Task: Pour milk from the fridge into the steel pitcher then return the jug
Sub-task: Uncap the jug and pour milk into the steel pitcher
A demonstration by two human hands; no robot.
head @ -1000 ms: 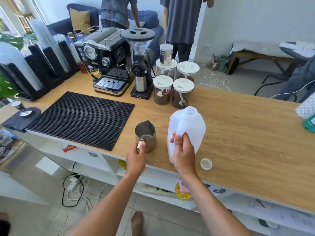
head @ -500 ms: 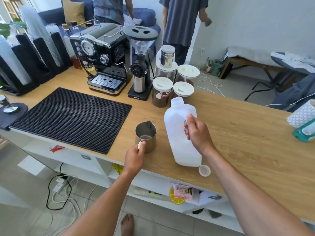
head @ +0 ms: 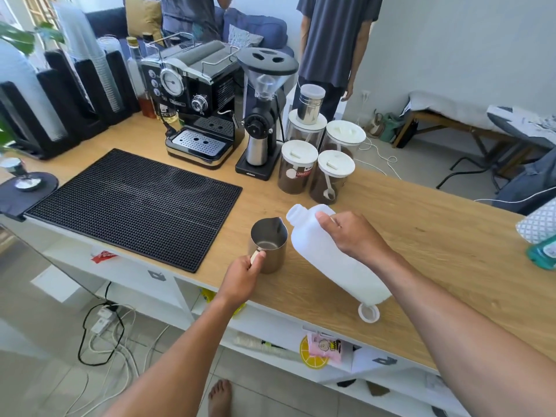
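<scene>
The milk jug (head: 331, 254) is a white, slightly see-through plastic one with no cap on, and it's tipping hard to the left, neck pointing up-left so the open mouth is sitting right beside the spout of the steel pitcher (head: 268, 245), just above its rim. Can't make out any milk actually coming out. The right hand (head: 353, 234) is wrapping around the upper part of the jug, fingers closed over it. The pitcher is standing upright on the desk (head: 421, 236), shiny inside, and it looks pretty much empty. The left hand (head: 245, 273) is pinching its handle on the near side.

The jug's bottom corner is hanging close to the front edge of the desk, and the little white cap (head: 368, 313) is lying right under it, near that edge too. The pitcher is also sitting near the front edge. To the left there's a black rubber mat (head: 135, 203), just beside the pitcher but not touching. Behind are coffee jars (head: 313, 173), a grinder (head: 261, 115) and an espresso machine (head: 195, 100). To the right of the jug the wood is lying open and bare most of the way across.
</scene>
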